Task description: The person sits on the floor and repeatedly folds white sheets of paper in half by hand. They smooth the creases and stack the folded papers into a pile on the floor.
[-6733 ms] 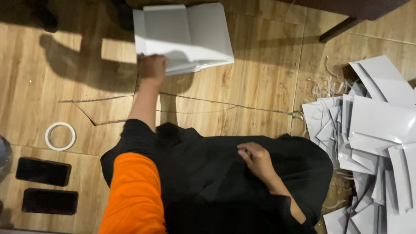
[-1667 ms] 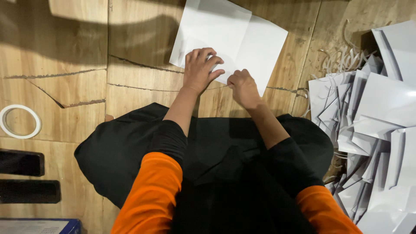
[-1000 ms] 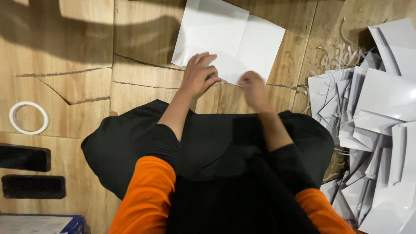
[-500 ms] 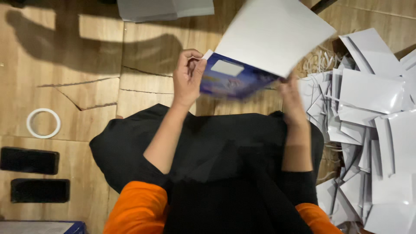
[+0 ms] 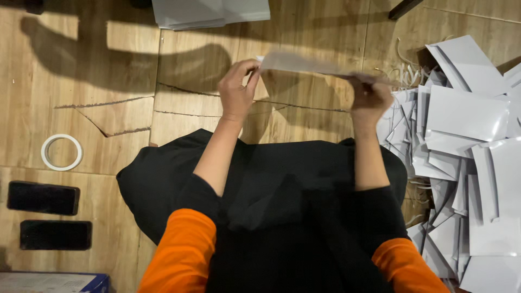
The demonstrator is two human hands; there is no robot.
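Note:
I hold a white sheet of card in the air in front of me, seen almost edge-on and blurred. My left hand grips its left end. My right hand grips its right end, near the pile of folded white pieces. Both hands are lifted over the wooden floor, above my black-clad lap.
A stack of flat white sheets lies on the floor ahead. A tape roll and two dark phones lie at the left. A box corner shows bottom left. Loose white strings lie by the pile.
The sheet lay flat on the floor under both hands a second ago. I have lifted it and turned it, so it now shows nearly edge-on, and the view has tilted.

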